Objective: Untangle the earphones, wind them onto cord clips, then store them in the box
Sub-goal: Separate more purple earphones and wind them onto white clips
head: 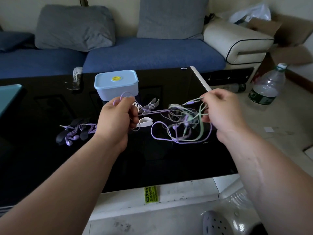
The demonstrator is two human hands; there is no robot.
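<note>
Two cords are gripped just in front of the box (116,84), a purple lead (123,94) pinched in the left hand (118,114) and plug ends (194,101) pinched in the right hand (223,112), with the earphone tangle (184,122) hung to the box's right; slack is best kept so loops are eased out, not tightened.

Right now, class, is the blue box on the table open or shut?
Shut: the lid sits flat on the box, covering its whole top.

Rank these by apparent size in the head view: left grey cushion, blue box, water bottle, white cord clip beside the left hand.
1. left grey cushion, clearly largest.
2-3. blue box and water bottle look about alike; wide-angle edge makes it unsure, so unranked.
4. white cord clip, smallest.
</note>
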